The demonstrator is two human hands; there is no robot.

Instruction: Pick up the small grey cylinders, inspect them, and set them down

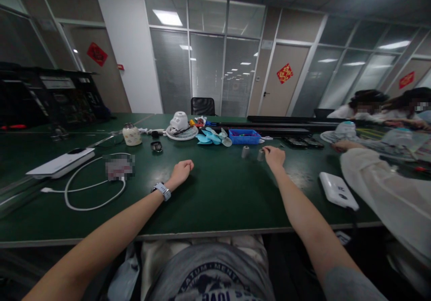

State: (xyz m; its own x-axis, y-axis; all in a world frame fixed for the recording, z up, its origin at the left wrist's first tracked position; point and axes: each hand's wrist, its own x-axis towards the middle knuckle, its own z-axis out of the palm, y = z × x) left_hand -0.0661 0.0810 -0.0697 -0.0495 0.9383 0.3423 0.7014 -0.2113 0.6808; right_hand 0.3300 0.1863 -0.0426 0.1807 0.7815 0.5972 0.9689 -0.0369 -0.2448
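Two small grey metal cylinders stand upright on the green table, one at left [245,151] and one at right [260,154]. My right hand [275,158] reaches to the right cylinder, with thumb and forefinger pinched at its upper right edge. Its other fingers are curled, and the exact grip is small and blurred. My left hand [182,173] rests on the table in a loose fist, apart from the cylinders, with nothing visible in it. A watch [162,191] with a pale strap is on my left wrist.
Behind the cylinders are a blue basket [245,137], light-blue fan blades [212,137] and a white fan [182,128]. At left lie a patterned jar [132,135], white cable [79,209] and white box [60,164]. A white power bank [337,189] lies beside a co-worker's sleeve [380,193].
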